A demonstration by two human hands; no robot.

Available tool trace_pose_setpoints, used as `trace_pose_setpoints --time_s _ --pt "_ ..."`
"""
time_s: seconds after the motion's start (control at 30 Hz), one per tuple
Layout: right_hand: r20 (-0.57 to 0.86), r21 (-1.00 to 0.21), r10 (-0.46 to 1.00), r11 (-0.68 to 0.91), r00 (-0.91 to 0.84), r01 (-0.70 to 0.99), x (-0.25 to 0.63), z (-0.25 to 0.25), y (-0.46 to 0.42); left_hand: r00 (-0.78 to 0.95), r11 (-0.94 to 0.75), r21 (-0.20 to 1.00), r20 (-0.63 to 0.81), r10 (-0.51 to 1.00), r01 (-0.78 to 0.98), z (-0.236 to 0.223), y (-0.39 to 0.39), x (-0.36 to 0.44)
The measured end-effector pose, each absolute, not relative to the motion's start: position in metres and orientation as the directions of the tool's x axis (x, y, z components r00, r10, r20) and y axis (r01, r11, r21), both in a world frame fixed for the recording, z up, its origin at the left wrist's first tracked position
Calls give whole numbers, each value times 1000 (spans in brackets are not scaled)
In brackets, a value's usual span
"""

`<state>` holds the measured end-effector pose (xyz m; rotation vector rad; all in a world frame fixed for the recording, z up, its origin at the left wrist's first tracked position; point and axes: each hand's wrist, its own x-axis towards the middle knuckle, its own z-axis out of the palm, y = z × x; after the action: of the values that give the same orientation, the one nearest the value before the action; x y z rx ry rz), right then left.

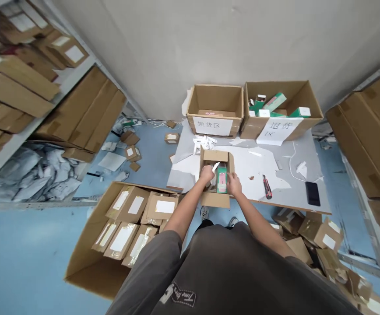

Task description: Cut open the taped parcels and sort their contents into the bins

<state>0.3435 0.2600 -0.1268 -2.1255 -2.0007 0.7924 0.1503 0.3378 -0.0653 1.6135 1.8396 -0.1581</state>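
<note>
A small open cardboard box (pixel 215 200) stands at the table's near edge with its flaps folded out. Inside it, on the right, lies a green package with a pink panel (pixel 222 178). My left hand (pixel 207 173) is closed at the box's left side. A white piece, like a paper slip (pixel 216 166), sticks up by its fingertips; whether they grip it I cannot tell. My right hand (pixel 234 183) is closed on the box's right wall, its fingertips close to the green package. A red and black box cutter (pixel 267 187) lies to the right.
Two labelled cartons stand at the back: the left carton (pixel 216 98) and the right carton (pixel 249 130), holding several green packages. A phone (pixel 312 193) lies at right. A large carton (pixel 78 262) of parcels is at left; loose boxes (pixel 328 236) pile up at lower right.
</note>
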Motion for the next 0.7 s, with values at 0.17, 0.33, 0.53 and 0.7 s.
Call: trace_pose_setpoints --time_s 0.17,0.33,0.53,0.7 --pt "-275 -390 961 -102 -10 915 338 -131 261 -2 158 424 -346 938 892 -10 378 93" --pt "-213 -314 976 -102 35 944 324 -125 257 -93 201 400 -272 958 894 21 441 66" --pt "-101 -298 994 -67 38 952 316 -135 247 -69 189 353 -324 943 916 2 524 70" --pt "-19 -327 998 -63 61 943 318 -158 238 -25 155 340 -357 934 927 -46 578 77"
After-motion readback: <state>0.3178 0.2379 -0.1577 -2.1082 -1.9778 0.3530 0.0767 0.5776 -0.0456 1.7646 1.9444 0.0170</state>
